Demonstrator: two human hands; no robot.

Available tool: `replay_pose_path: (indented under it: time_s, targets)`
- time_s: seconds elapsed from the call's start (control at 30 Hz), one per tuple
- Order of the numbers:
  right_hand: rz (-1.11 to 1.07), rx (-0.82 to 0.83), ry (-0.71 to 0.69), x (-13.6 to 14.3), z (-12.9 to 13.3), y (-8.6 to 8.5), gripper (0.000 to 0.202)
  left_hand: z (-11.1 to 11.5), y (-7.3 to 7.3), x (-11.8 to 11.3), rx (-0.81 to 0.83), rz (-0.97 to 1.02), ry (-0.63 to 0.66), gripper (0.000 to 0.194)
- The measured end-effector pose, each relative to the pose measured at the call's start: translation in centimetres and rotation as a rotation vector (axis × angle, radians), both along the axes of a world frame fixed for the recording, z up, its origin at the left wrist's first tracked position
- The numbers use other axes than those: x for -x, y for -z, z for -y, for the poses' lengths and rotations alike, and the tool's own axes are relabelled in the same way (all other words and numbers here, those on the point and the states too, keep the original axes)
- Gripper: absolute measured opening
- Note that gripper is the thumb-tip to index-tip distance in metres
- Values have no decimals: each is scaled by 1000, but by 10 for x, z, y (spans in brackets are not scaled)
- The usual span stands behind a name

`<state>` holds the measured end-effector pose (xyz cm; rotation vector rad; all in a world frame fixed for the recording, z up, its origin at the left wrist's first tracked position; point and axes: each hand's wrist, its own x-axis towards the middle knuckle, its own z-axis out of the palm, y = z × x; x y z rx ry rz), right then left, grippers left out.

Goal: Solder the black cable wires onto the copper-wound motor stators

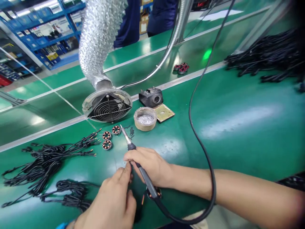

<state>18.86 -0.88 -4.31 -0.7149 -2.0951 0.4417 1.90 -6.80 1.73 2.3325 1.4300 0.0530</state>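
Note:
My right hand [152, 165] is closed around a soldering iron [147, 179], whose metal tip points up and away toward the fan. Close beside it, the fingers of my left hand [111, 197] are pinched together, meeting the right fingertips. Whatever they pinch is too small and hidden to name. Under the iron's handle lies a partly covered motor stator [157, 192] with copper coils, and a coloured wire end [143, 199] shows beside it. Several more stators [107, 144] sit beyond my hands, near small black tube pieces [132, 132].
Black cable bundles [47, 156] lie at left, more cables [267, 57] at far right. A round solder pot [145, 119], yellow sponge tray [164, 113] and iron stand [151, 97] stand ahead, beside a fume fan [107, 108]. The iron's cord [190, 111] loops across. People stand behind.

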Motion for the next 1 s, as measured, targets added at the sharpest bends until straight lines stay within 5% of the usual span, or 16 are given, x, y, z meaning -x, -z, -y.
replay_pose_path:
  time_s: [0.1, 0.23, 0.4, 0.53, 0.6, 0.8, 1.0]
  targets:
    - [-14, -14, -67, -5, -2, 1, 24, -18, -15, 10, 57, -35, 13, 50]
    - [77, 30, -105, -13, -7, -2, 32, -36, -39, 52, -77, -133, -204, 46]
    - [367, 234, -254, -35, 0, -28, 26, -16, -56, 113, 139, -371, -194, 38]
    - [489, 211, -210, -47, 23, -42, 46, 8, -45, 142, 236, -396, -188, 70]
    - [478, 121, -146, -43, 38, -37, 55, 17, -38, 147, 214, -387, -177, 64]
    - [496, -152, 120, -23, 64, 2, 37, 34, -29, 140, 92, -399, -42, 15]
    - [528, -109, 96, -31, 54, 12, 38, 51, -32, 132, 15, -300, 49, 13]
